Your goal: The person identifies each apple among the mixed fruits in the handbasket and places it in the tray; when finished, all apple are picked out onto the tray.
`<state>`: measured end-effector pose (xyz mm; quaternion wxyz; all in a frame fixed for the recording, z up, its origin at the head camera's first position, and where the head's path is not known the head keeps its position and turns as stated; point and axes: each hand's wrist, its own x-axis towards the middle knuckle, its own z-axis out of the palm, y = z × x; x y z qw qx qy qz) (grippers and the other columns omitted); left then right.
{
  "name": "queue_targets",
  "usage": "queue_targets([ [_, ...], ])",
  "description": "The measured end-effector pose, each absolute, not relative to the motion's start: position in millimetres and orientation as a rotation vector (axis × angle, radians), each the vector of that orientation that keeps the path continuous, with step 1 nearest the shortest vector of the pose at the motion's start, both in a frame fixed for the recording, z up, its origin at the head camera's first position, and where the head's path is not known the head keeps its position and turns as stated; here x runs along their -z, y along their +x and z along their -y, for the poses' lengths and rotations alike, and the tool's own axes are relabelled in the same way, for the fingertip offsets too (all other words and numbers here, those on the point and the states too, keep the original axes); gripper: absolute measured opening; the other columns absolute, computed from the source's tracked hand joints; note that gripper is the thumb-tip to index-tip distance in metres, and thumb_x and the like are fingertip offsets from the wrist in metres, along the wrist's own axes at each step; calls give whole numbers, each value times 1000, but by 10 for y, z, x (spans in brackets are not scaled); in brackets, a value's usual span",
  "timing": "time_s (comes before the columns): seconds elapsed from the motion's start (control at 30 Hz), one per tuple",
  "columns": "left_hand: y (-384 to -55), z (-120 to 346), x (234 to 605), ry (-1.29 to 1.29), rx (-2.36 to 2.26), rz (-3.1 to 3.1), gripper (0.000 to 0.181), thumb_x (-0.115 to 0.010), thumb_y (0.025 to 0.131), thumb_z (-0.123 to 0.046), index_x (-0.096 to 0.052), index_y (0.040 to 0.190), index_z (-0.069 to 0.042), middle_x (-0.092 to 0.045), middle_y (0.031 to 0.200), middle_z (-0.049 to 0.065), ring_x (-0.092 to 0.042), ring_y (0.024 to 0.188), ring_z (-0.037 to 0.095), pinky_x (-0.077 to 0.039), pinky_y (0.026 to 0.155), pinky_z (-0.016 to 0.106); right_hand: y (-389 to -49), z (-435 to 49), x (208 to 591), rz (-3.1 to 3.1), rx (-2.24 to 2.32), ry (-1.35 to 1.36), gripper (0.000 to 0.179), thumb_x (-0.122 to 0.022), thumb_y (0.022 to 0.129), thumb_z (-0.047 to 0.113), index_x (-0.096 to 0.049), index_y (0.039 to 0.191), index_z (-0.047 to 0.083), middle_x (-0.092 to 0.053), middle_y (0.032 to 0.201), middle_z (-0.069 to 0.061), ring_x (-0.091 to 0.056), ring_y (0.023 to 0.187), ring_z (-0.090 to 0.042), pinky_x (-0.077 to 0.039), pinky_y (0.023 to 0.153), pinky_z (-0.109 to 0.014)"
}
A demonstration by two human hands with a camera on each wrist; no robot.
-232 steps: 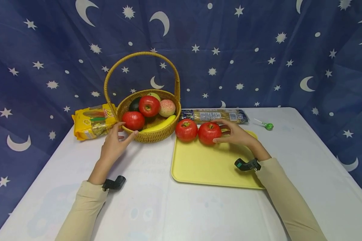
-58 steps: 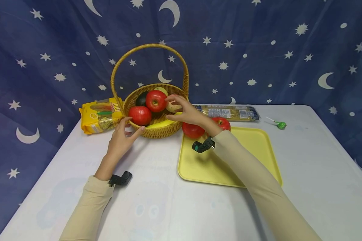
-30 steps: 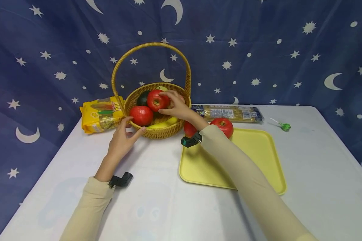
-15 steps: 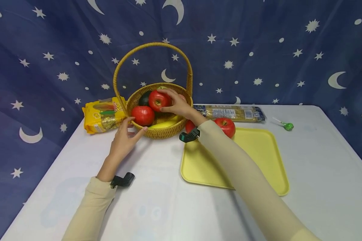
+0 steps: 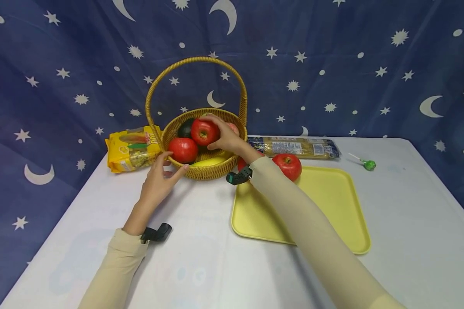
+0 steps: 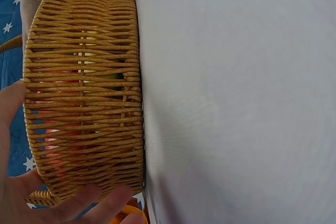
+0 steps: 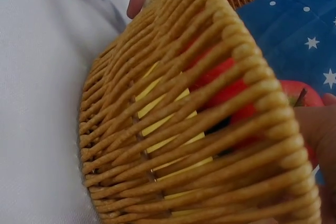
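My right hand (image 5: 230,137) grips a red apple (image 5: 204,132) inside the wicker basket (image 5: 201,173), fingers over its top and thumb at its right side. That apple's stem end (image 7: 300,92) shows past the rim in the right wrist view. With thumb at the front rim and fingers spread round the outer left side, my left hand (image 5: 158,180) holds the basket, its weave (image 6: 84,98) filling much of the left wrist view. Beside the gripped apple lie another red apple (image 5: 182,150), a banana (image 5: 210,162), a dark green fruit (image 5: 186,128) and a partly hidden peach (image 5: 233,128).
A yellow tray (image 5: 332,193) lies right of the basket, bearing a red apple (image 5: 290,166) and another mostly behind my right arm. Behind it is a noodle packet (image 5: 294,147); a green lollipop (image 5: 369,165) lies farther right. A yellow corn bag (image 5: 133,149) stands left. The basket's handle arches high.
My right hand has left an apple on the tray, moved left over the basket and closed on the upper apple there. My left hand stays at the basket; the view has shifted slightly.
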<state>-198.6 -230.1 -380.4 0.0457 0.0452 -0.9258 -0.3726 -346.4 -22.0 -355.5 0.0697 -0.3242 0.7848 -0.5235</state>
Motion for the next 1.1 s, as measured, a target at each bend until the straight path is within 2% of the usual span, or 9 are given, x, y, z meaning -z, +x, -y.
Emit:
queue_targets([
  [0.1,-1986,2297,3811,137,1135,2825,87,-56,88,-67,-27,152,-16,-45,138,21,-58,114,38,-43,90,64,-3459,213,3569,-2379,1612,-997,78,-75,71,-17,-48,139,10,-36,151,-7,-35,136,-24,-38,109,-39],
  [0.2,-1988,2292,3816,136,1133,2826,87,-56,88,-67,-27,152,-15,-46,138,21,-58,114,38,-43,90,64,-3457,203,3572,-2404,1616,-1024,76,-74,71,-18,-50,138,8,-39,147,-8,-36,135,-25,-38,108,-39],
  [0.5,-1997,2301,3809,126,1123,2824,86,-56,88,-66,-28,151,-16,-46,138,21,-59,113,39,-44,89,63,-3458,191,3556,-2428,1544,-1006,78,-74,74,-17,-48,142,12,-29,155,-7,-31,140,-26,-41,107,-41],
  [0.83,-1999,2300,3818,114,1100,2832,86,-56,87,-67,-28,151,-16,-47,137,21,-59,113,39,-44,88,63,-3453,171,3597,-2393,1591,-1012,79,-70,73,-22,-48,141,11,-36,151,-7,-35,136,-26,-42,106,-41],
  [1.1,-1995,2301,3801,119,1100,2832,86,-55,88,-67,-28,152,-16,-47,137,21,-59,113,39,-44,88,64,-3425,176,3536,-2505,1384,-1013,83,-74,75,-15,-46,145,19,-23,152,-8,-26,138,-32,-36,109,-46],
])
